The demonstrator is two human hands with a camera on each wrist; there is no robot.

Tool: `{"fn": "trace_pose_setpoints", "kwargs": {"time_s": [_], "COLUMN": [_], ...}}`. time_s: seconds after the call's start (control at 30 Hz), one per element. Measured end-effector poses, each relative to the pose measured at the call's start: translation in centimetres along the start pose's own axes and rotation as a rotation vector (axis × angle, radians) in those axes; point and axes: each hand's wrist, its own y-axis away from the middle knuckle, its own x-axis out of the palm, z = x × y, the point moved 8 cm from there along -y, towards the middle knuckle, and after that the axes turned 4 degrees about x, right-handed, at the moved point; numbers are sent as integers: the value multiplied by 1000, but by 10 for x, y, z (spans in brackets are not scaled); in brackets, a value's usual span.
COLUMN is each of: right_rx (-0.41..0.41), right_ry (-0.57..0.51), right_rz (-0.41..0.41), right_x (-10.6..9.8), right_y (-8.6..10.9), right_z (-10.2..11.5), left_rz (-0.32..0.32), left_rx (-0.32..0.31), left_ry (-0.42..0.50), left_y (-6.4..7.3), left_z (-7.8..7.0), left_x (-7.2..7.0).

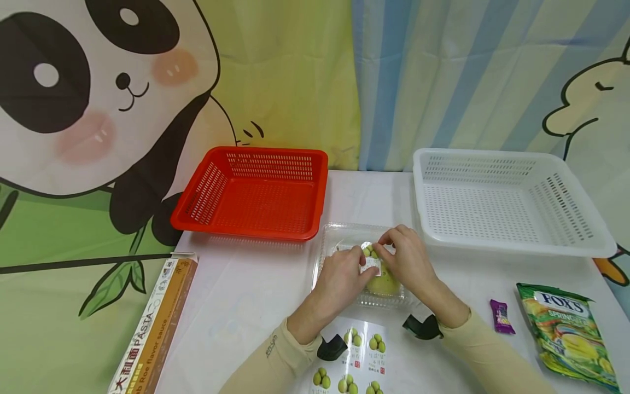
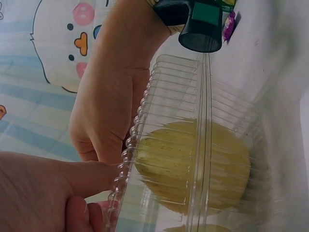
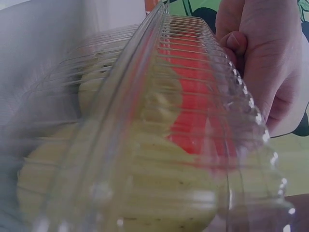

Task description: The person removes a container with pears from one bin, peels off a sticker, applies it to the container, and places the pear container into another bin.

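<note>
A clear plastic clamshell box (image 1: 332, 241) lies on the white table between both hands, with yellow-green round fruit (image 1: 384, 284) inside. The fruit also shows through the ribbed side in the left wrist view (image 2: 193, 164) and the right wrist view (image 3: 164, 183). On the lid is a label sticker (image 1: 371, 264) printed with green fruit. My right hand (image 1: 410, 262) pinches its upper right edge between thumb and forefinger. At its lower left, my left hand (image 1: 342, 276) touches the sticker with an extended thumb, other fingers bent. Fingers partly cover the label.
A sheet of similar stickers (image 1: 361, 350) lies in front, partly under the forearms. Behind stand a red basket (image 1: 266, 232) and a white basket (image 1: 512, 246). A pasta box (image 1: 157, 328) is at left; a purple wrapped candy (image 1: 502, 317) and a green FOX'S bag (image 1: 566, 334) are at right.
</note>
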Motion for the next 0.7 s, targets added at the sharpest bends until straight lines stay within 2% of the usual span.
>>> {"fn": "trace_pose_setpoints", "kwargs": {"time_s": [0.2, 0.43, 0.6, 0.7], "right_rx": [-7, 7, 15, -2], "right_ry": [-11, -45, -76, -77], "right_rz": [-4, 3, 12, -15], "right_x": [-2, -5, -10, -20], "right_y": [0, 2, 3, 2], "right_z": [0, -1, -3, -5], "left_rz": [-11, 26, -6, -17], "left_rx": [10, -10, 3, -6], "left_ry": [0, 44, 82, 112], "left_y": [1, 4, 6, 8], "left_z": [-1, 1, 3, 6], "left_x": [-2, -1, -5, -7]}}
